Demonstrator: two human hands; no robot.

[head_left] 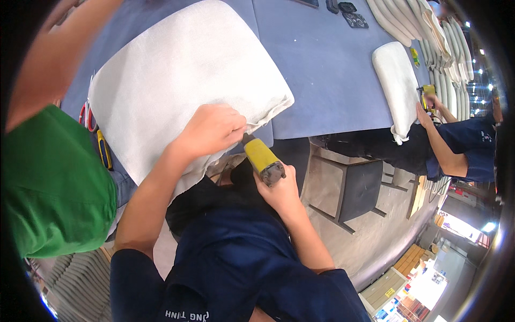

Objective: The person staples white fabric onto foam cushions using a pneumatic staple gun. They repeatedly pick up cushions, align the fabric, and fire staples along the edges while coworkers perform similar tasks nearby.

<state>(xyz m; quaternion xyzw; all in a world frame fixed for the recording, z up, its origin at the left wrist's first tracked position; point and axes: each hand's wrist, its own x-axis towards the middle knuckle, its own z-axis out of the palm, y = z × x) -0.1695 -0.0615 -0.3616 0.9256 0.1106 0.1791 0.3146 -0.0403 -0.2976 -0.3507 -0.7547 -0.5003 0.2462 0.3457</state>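
Observation:
My left hand (212, 129) grips the near edge of a white fabric-covered cushion (177, 70) that lies on a blue table (322, 64), pulling the cloth over the edge. My right hand (279, 188) holds a yellow staple gun (263, 158) just below the table edge, its nose pointing up at the cushion's underside beside my left hand. My dark blue sleeves and shirt fill the lower middle.
A person in a green shirt (48, 182) stands close at my left. Red-handled scissors (86, 115) and a yellow tool (104, 150) lie by the cushion. At the right another person (461, 145) works a yellow tool on a second cushion (399, 80). Stacked cushions (429, 27) sit behind.

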